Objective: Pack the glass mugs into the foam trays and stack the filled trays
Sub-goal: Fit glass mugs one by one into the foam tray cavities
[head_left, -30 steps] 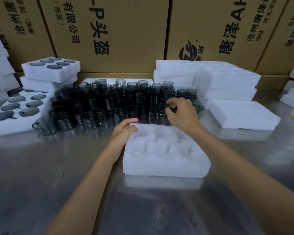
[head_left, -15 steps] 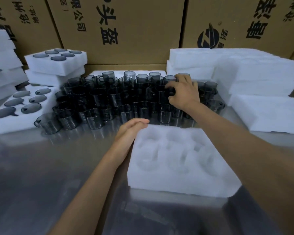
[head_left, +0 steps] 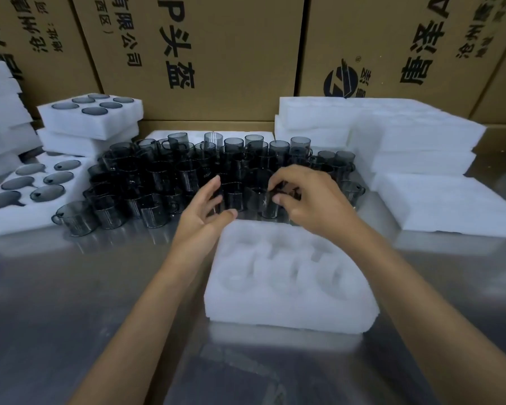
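Note:
Many dark smoked-glass mugs [head_left: 158, 176] stand crowded on the steel table behind an empty white foam tray [head_left: 275, 312] with round pockets. My right hand [head_left: 313, 203] is over the front row, its thumb and index finger pinching the rim of one glass mug [head_left: 260, 200]. My left hand [head_left: 200, 211] hovers just left of it with fingers spread, beside another front-row mug [head_left: 234, 197] and not closed round it. Both hands are just beyond the empty tray's far edge.
A filled tray [head_left: 9, 222] lies at the left, with two stacked filled trays [head_left: 91, 124] behind it. Stacks of empty foam trays [head_left: 421, 141] and a single one [head_left: 450, 206] sit at the right. Cardboard boxes [head_left: 216, 54] wall off the back.
My right hand has drawn back from the far mugs to the front row and pinched a mug. My left hand has left the empty tray's corner and risen to the mugs.

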A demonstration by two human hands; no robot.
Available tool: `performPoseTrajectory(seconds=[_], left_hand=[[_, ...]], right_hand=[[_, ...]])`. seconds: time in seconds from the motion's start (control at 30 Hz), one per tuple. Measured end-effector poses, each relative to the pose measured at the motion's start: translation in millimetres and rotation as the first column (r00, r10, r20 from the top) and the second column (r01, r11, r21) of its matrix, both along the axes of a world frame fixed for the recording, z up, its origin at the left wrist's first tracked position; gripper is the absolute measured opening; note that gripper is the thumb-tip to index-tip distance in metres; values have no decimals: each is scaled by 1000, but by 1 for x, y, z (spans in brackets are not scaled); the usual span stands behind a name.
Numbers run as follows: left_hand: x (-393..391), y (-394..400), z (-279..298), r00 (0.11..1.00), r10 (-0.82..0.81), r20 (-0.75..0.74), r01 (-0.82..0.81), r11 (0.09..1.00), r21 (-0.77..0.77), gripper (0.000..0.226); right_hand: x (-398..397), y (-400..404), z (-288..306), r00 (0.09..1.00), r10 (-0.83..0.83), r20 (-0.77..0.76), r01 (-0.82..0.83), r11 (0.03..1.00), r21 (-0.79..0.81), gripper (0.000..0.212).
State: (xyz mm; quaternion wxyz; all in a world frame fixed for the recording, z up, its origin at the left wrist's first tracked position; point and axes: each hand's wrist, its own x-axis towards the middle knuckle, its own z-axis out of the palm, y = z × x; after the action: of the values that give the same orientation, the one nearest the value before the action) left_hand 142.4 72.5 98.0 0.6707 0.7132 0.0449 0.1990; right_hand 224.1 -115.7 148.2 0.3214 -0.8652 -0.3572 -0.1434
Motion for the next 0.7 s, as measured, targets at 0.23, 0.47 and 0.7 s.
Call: performPoseTrajectory(seconds=[0.23, 0.47, 0.7], left_hand=[[-25, 2, 24, 970, -242, -6, 238, 949, 205, 60], [-26, 14, 18, 974, -218, -64, 225, 961, 159, 54], [-21, 0, 15, 965, -242, -97, 250, 965, 80, 67]], right_hand=[[-53, 3, -29, 971, 0, -239, 62, 965, 253, 25], [-74, 6, -39, 943, 39, -331, 96, 919, 382, 27], [-80, 3, -35, 846, 222, -484, 139, 786, 603, 42]])
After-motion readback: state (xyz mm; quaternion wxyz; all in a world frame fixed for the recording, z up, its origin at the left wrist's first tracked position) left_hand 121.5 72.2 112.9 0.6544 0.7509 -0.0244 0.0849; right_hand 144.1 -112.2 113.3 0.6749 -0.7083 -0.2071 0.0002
